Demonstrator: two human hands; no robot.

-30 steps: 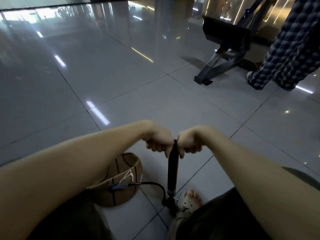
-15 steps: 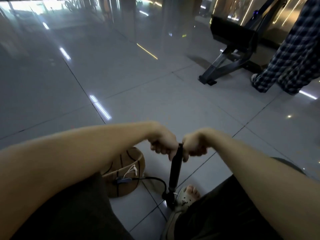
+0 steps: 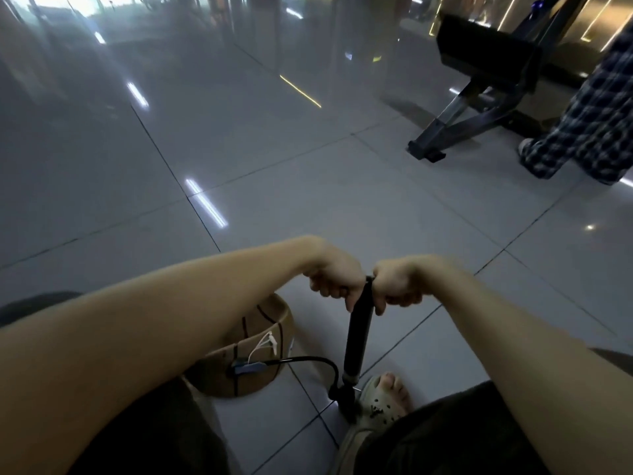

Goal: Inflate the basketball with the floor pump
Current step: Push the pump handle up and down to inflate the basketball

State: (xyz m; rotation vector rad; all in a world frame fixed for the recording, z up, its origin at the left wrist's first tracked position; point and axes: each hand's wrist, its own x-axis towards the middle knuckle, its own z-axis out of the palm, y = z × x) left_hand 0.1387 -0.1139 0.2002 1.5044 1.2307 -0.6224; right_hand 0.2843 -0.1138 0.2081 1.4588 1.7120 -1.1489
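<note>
Pumping stroke in hand. Left hand (image 3: 334, 284) and right hand (image 3: 397, 286) each curl their fingers tight round the handle, one either side of the upright pump (image 3: 356, 341). The ball (image 3: 253, 358), visibly dented, lies on the floor just left of the pump, joined to it by the hose (image 3: 308, 361). The next move probably calls for a straight downward push, with the foot (image 3: 383, 399) beside the base to steady it.

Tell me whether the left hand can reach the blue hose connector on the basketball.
Probably yes, once freed: the left hand grips the handle of the black floor pump, while the blue hose connector on the brown basketball lies uncovered nearby.
</note>
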